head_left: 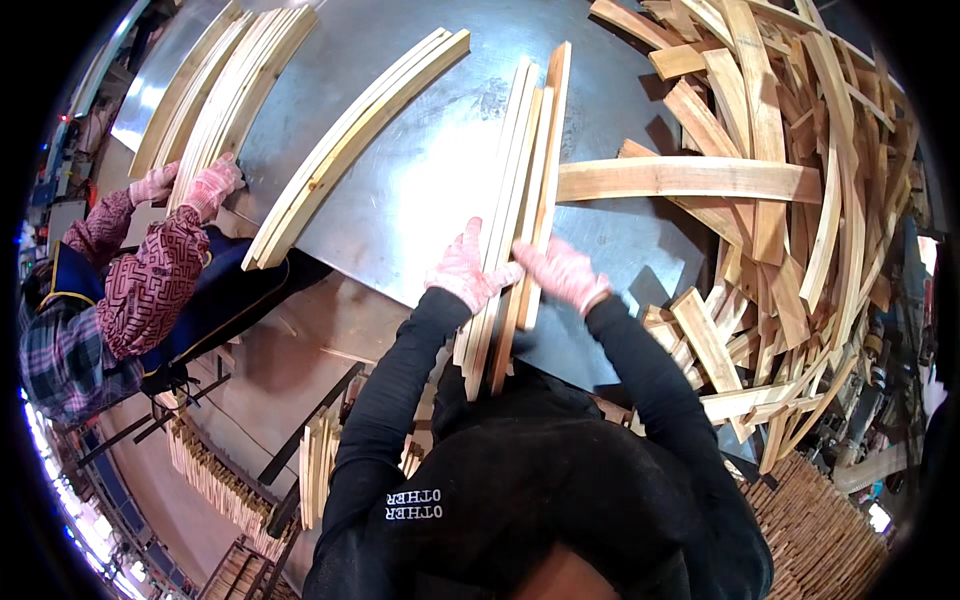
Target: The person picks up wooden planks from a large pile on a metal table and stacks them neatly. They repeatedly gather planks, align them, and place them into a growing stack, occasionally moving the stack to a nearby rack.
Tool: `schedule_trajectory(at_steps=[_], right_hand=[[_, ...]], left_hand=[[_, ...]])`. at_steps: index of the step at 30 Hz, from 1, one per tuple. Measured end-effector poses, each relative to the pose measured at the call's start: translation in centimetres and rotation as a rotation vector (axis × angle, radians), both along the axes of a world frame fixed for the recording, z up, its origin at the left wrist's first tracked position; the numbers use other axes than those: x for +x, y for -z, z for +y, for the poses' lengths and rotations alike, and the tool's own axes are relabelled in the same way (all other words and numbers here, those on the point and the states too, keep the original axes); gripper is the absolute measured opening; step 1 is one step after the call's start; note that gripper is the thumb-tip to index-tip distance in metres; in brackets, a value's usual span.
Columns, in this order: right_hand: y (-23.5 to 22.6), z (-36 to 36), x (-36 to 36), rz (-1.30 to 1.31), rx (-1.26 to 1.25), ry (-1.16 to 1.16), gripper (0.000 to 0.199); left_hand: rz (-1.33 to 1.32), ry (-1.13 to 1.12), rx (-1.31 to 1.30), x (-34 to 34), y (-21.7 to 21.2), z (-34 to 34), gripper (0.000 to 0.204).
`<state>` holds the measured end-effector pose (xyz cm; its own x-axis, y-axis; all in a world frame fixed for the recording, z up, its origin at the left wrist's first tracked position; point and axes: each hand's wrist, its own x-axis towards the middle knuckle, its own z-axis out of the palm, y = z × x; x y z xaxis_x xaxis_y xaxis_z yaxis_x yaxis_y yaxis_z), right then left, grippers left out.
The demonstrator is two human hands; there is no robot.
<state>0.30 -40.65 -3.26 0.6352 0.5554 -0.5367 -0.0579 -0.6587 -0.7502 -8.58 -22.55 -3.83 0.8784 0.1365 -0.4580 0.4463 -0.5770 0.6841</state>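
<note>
At far left I see a co-worker's gloved hands (213, 187) at the near end of a curved bundle (240, 85), probably keeping its pieces together. Next, a few joined-up curved strips (350, 150) lie on the metal table (610, 235), set apart perhaps to avoid mixing. My left hand (465, 270) rests against the upright wooden strips (512, 170), thumb across them; I can't tell how firmly it closes. These strips overhang the table's near edge, maybe for easy reach. My right hand (565, 275) meets them from the right, fingers extended, seemingly to steady that side; whether it grips, I can't tell. Beyond it, a wide curved piece (690, 178) points from the loose wood pile (765, 110) toward the strips.
</note>
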Motion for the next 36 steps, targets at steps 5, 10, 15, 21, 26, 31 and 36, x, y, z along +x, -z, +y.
schedule_trajectory(at_steps=[5,10,15,21,26,31,36], right_hand=[[-0.8,0.9,-4.2,0.087,-0.156,0.406,0.065],[-1.3,1.2,-3.2,0.36,0.59,0.762,0.031],[-8.1,7.5,-2.4,0.425,0.8,0.805,0.048],[-5.9,20.3,-3.4,0.305,0.359,0.297,0.095],[3.9,28.4,-1.2,-0.087,0.184,-0.057,0.098],[-3.9,14.9,3.1,-0.602,0.082,-0.217,0.062],[-8.0,-11.7,15.4,-1.276,-0.873,-0.522,0.074]], left_hand=[[0.016,0.07,0.124,-1.4,-0.6,0.0,0.13],[0.039,0.042,0.202,-0.9,-1.6,0.7,0.11],[-0.247,-0.121,0.918,2.8,-4.3,11.6,0.092],[0.24,-0.128,0.73,1.8,-2.6,27.3,0.065],[-0.097,0.021,0.537,2.0,-0.6,25.7,0.095],[-0.374,0.215,0.749,-1.0,3.8,27.2,0.071],[-0.257,0.049,0.703,-4.7,-2.3,17.7,0.06]])
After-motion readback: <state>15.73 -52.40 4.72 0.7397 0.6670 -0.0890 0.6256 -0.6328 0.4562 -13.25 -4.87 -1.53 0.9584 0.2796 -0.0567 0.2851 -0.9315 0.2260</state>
